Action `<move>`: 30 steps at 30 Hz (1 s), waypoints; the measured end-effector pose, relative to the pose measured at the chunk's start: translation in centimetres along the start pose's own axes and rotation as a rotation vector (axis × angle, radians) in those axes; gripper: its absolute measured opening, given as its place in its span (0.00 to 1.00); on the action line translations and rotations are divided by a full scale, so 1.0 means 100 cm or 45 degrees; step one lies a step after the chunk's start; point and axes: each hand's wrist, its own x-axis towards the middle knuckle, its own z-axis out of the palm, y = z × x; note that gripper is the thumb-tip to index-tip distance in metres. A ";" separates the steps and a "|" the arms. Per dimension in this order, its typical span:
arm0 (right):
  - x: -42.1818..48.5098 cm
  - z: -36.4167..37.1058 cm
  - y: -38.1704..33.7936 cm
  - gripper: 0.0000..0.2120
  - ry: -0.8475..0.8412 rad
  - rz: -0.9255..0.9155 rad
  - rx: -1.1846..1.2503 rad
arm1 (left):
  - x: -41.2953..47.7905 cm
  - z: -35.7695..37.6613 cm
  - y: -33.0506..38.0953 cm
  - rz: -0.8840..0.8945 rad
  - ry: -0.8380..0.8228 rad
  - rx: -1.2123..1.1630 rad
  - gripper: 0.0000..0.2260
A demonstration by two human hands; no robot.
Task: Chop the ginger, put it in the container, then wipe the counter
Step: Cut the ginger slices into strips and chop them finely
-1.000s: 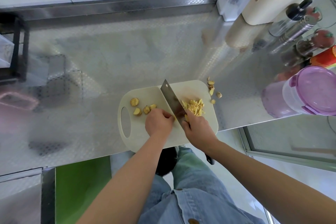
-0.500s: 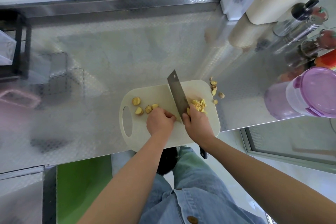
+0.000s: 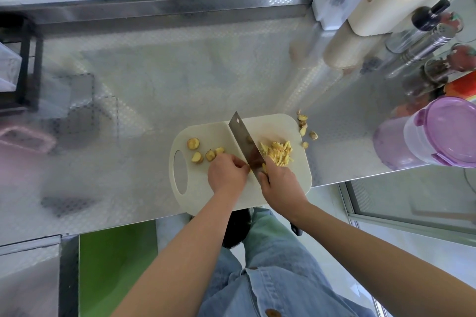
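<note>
A cream cutting board lies at the steel counter's front edge. My right hand grips the handle of a cleaver, its blade slanting across the board. My left hand pinches a small ginger piece against the blade's left side; the piece is mostly hidden under my fingers. A pile of chopped ginger strips sits right of the blade. Several ginger slices lie on the board's left half. A purple-lidded container lies on its side at the right.
Ginger peel scraps lie on the counter just off the board's right corner. Bottles, jars and a cream bin crowd the back right. A black rack stands at the far left, with a pink object below it.
The cleaver has shifted slightly between cuts beside my left fingers. Both hands stay at the board's front middle, and the strip pile looks a little wider.
</note>
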 end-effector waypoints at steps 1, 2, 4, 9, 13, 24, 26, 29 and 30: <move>0.000 0.001 -0.001 0.07 -0.001 0.003 -0.011 | 0.000 0.000 0.000 -0.003 -0.003 -0.005 0.02; 0.001 0.002 -0.003 0.06 -0.002 0.010 -0.019 | 0.000 0.000 -0.001 -0.006 -0.007 -0.007 0.02; 0.003 0.005 -0.004 0.05 0.008 0.022 -0.009 | 0.001 0.001 -0.001 -0.004 -0.010 -0.003 0.02; 0.012 0.005 -0.011 0.12 0.059 0.037 0.068 | 0.000 0.001 -0.001 0.003 -0.013 0.006 0.03; 0.013 0.002 -0.006 0.07 0.115 0.069 0.122 | 0.000 0.002 -0.002 0.014 -0.004 0.012 0.04; -0.002 0.005 0.001 0.07 0.040 -0.034 0.101 | -0.003 0.001 -0.002 0.045 0.018 0.010 0.04; -0.002 0.005 0.001 0.08 0.034 -0.028 0.092 | -0.003 0.002 -0.002 0.040 0.026 0.013 0.03; -0.001 0.007 0.000 0.06 0.028 -0.007 0.082 | -0.002 0.002 -0.002 0.038 0.032 0.021 0.03; 0.001 0.008 -0.001 0.06 0.022 0.005 0.074 | -0.002 0.002 -0.002 0.038 0.032 0.026 0.03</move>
